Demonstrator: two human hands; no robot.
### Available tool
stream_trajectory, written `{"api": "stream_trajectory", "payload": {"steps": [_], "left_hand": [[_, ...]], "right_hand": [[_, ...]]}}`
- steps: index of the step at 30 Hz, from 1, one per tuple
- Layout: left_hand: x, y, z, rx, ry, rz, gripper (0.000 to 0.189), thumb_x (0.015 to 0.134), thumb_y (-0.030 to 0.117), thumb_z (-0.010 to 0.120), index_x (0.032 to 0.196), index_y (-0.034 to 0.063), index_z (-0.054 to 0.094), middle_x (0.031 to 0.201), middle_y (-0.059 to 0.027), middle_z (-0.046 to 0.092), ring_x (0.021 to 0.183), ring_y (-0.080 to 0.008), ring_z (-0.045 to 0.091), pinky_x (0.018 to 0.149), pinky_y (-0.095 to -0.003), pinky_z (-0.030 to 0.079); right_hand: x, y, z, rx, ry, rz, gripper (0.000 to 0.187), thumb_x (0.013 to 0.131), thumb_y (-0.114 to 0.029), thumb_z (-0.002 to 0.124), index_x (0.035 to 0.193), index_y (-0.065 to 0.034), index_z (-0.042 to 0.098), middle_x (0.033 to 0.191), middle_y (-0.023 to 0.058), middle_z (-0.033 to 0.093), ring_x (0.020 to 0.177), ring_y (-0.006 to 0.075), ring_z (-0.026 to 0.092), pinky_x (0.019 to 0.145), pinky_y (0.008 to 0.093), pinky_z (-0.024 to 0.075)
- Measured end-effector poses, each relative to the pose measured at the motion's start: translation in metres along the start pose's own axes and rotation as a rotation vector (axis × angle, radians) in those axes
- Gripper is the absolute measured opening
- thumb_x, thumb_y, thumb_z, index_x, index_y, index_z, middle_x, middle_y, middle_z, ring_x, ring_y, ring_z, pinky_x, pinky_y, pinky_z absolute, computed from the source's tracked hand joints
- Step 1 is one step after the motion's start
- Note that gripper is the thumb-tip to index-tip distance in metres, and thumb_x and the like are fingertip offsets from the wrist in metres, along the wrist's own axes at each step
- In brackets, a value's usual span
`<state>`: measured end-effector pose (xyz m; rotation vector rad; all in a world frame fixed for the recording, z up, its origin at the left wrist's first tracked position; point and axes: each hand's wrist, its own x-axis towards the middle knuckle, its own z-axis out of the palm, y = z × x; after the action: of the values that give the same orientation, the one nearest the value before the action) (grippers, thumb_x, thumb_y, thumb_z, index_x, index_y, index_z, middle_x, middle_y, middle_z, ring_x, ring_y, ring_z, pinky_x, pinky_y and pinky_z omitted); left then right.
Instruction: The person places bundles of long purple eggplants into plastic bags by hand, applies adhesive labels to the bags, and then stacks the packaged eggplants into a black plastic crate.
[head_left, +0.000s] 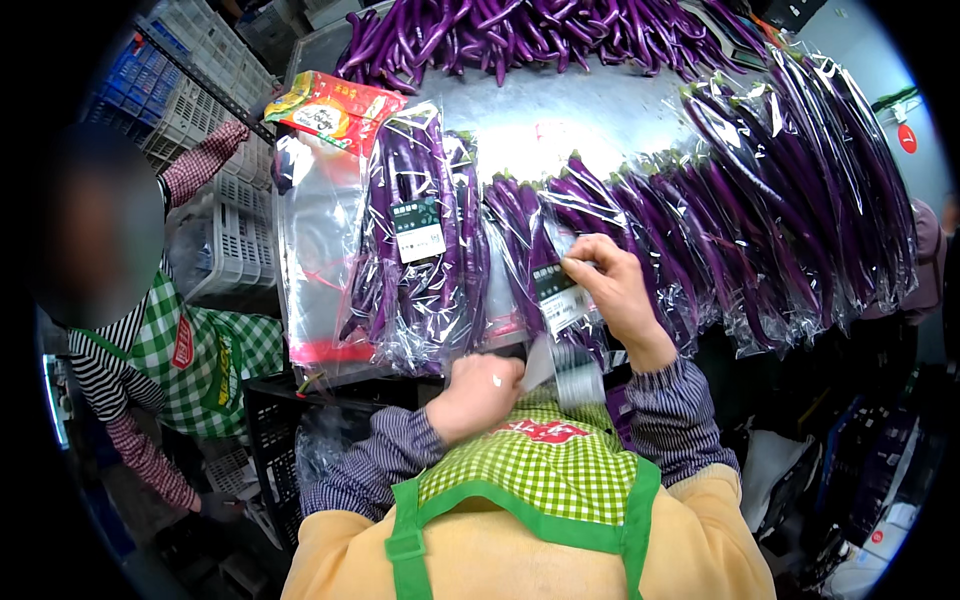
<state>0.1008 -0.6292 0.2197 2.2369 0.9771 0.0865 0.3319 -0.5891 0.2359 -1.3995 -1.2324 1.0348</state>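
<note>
My right hand (615, 289) pinches the upper edge of a dark-green and white printed label (562, 300). That label lies over a clear plastic bag of long purple eggplants (517, 225); whether it is stuck down I cannot tell. Close to the table's front edge, my left hand (480, 390) is curled around part of a blurred strip of labels (577, 382), which hangs in front of my apron. Left of my hands lies another bag of eggplants (412, 300) with a similar label (418, 231) on its front.
Several bagged eggplants (787, 187) line the table's right side. Loose eggplants (510, 34) are heaped at the back of the metal table (600, 97). A red and yellow package (337, 112) lies at the left corner. A person in a green checked apron (180, 352) stands left, near plastic crates (232, 232).
</note>
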Motion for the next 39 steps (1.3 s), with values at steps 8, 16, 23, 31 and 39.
{"api": "stream_trajectory", "payload": {"steps": [8,16,23,31,39], "left_hand": [[-0.012,0.008,-0.016,0.161,0.371,0.141,0.019,0.069,0.019,0.075,0.068,0.0084,0.059,0.063,-0.0079,0.06,0.058,-0.0285,0.062,0.051,-0.0394,0.046],[0.004,0.023,-0.023,-0.723,0.53,0.542,0.012,0.073,0.002,0.07,0.076,0.001,0.059,0.084,-0.0114,0.058,0.076,-0.0261,0.061,0.067,-0.0349,0.049],[0.027,0.035,-0.01,-0.944,0.565,0.586,0.033,0.074,-0.005,0.075,0.107,-0.0001,0.068,0.1,-0.0144,0.064,0.09,-0.0236,0.065,0.076,-0.0305,0.053],[0.031,0.047,-0.01,-0.774,0.403,0.857,0.018,0.075,0.014,0.08,0.081,0.0046,0.066,0.081,-0.0096,0.069,0.071,-0.025,0.067,0.057,-0.033,0.05],[0.009,0.058,-0.027,-0.875,0.314,1.035,0.018,0.081,0.012,0.075,0.088,-0.0019,0.066,0.09,-0.0153,0.069,0.076,-0.0286,0.069,0.063,-0.035,0.056]], "right_hand": [[0.039,0.087,0.051,-0.839,0.294,0.008,0.043,0.076,-0.032,0.078,0.109,-0.0097,0.063,0.111,0.0136,0.055,0.106,0.0331,0.052,0.09,0.0458,0.0409],[-0.03,0.105,-0.058,-1.309,0.346,0.011,0.076,0.069,-0.037,0.082,0.126,0.0017,0.049,0.109,0.0215,0.056,0.101,0.0422,0.054,0.085,0.0501,0.0439],[-0.005,0.084,-0.068,-1.307,0.114,-0.084,0.039,0.072,-0.032,0.079,0.086,-0.0024,0.057,0.087,0.0196,0.058,0.085,0.0406,0.059,0.068,0.0501,0.0465],[0.018,-0.016,-0.086,-0.871,0.109,0.132,0.042,0.082,-0.033,0.068,0.083,0.0072,0.055,0.079,0.0265,0.062,0.074,0.0378,0.063,0.067,0.0459,0.0479],[-0.01,0.004,0.005,-0.484,0.205,0.041,0.036,0.088,-0.028,0.07,0.095,0.0055,0.059,0.076,0.0116,0.06,0.069,0.016,0.055,0.06,0.0332,0.0459]]}}
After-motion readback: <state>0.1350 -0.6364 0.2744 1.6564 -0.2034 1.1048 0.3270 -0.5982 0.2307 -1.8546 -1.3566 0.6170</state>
